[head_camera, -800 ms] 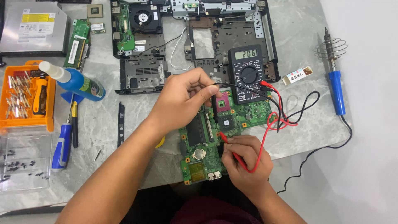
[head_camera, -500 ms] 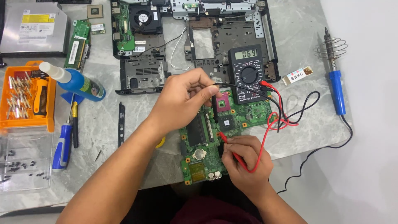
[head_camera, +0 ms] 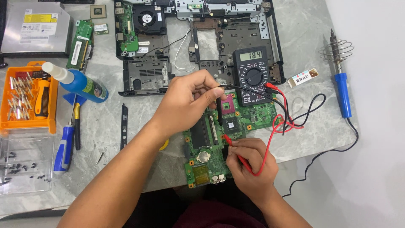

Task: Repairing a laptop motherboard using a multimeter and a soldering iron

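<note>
Both grips pinching probes, left hand (head_camera: 190, 101) black, right hand (head_camera: 249, 162) red, multimeter (head_camera: 253, 76) beside.

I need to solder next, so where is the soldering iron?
In the head view, the blue-handled soldering iron lies at the table's far right edge, right of the multimeter, tip in its coil stand.

My grey marble counter (head_camera: 295, 25) w/ green motherboard (head_camera: 219, 139), multimeter (head_camera: 254, 76), laptop chassis (head_camera: 198, 38), soldering iron (head_camera: 341, 84), orange bit case (head_camera: 29, 99).
</note>
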